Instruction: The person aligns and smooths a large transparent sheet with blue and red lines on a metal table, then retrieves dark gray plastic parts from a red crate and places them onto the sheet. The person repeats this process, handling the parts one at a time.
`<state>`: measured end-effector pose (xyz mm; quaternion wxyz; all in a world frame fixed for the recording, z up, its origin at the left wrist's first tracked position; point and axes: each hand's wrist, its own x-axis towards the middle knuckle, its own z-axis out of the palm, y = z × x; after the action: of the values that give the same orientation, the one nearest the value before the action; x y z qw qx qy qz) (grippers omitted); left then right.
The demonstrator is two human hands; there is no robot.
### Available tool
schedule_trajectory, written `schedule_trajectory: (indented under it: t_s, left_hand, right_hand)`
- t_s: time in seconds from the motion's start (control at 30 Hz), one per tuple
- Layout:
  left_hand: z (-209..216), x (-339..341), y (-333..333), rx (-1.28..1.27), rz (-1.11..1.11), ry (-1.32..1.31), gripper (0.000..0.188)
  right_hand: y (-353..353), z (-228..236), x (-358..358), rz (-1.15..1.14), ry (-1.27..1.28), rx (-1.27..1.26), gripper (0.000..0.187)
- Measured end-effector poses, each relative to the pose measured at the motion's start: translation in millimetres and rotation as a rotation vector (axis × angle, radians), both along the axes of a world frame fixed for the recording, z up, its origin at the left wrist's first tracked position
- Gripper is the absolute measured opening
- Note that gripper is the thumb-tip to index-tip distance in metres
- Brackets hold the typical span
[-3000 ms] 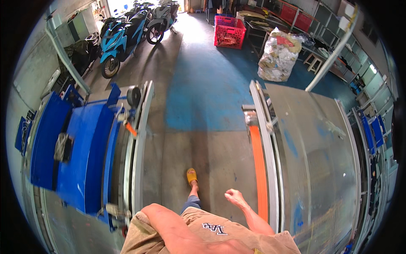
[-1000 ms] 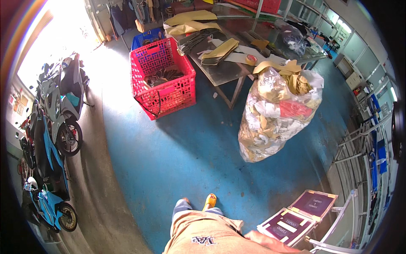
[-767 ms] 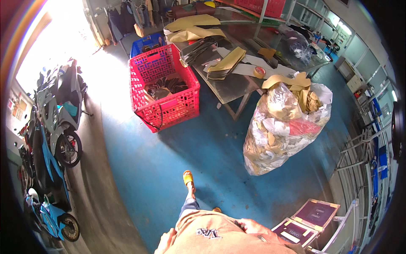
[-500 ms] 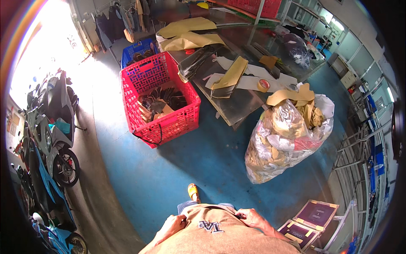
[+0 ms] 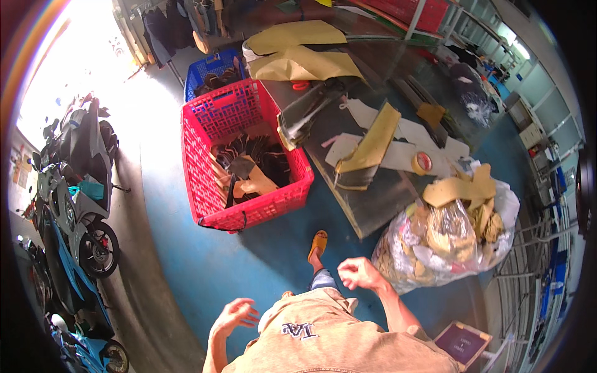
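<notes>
A: How many hands do you see, and what do they hold?

B: I see two hands. The left hand [image 5: 236, 314], at the lower middle, a little to the left, has its fingers loosely apart and nothing between them. The right hand [image 5: 360, 273], in the lower middle right, has its fingers bent inward; I cannot tell if they pinch something.

A: Which thing is nearest to them?

B: One clear bag [image 5: 404, 264], filled with crumpled scraps, at the lower right. The right hand appears just beside its left edge, but I cannot tell whether they touch.

A: And how many baskets are there?

B: On the floor I count two: one red basket [image 5: 267, 211] at the centre left, with many dark pieces [image 5: 273, 165] inside, too overlapped for counting, and one blue basket [image 5: 214, 62] behind it, at the upper left.

A: What lies on the table [image 5: 373, 202]?

B: Among other things, two wide yellow sheets [image 5: 305, 63] near the top middle, and one tape roll [image 5: 421, 163] right of the centre.

A: Anything more?

B: One yellow slipper [image 5: 318, 241] clearly seen at the lower middle, one framed dark panel [image 5: 461, 345] at the lower right, and several motorbikes [image 5: 78, 168] along the left side; they overlap, so I cannot give their exact number.
</notes>
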<state>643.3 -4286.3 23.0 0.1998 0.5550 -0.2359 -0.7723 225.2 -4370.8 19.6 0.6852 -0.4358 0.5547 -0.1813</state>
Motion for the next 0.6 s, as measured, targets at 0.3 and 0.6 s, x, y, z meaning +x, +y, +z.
schedule_trajectory:
  t_s: [0.3, 0.6]
  left_hand:
    - [-99.6, -29.3, -87.2, 0.007, 0.691, -0.638, 0.025]
    - [-36.4, -83.2, -252.6, -0.26, 0.448, -0.463, 0.029]
  right_hand:
    - [-396.3, 9.5, 25.2, -0.521, -0.289, -0.237, 0.012]
    - [-567.4, -24.8, 50.4, -0.548, 0.265, -0.28, 0.029]
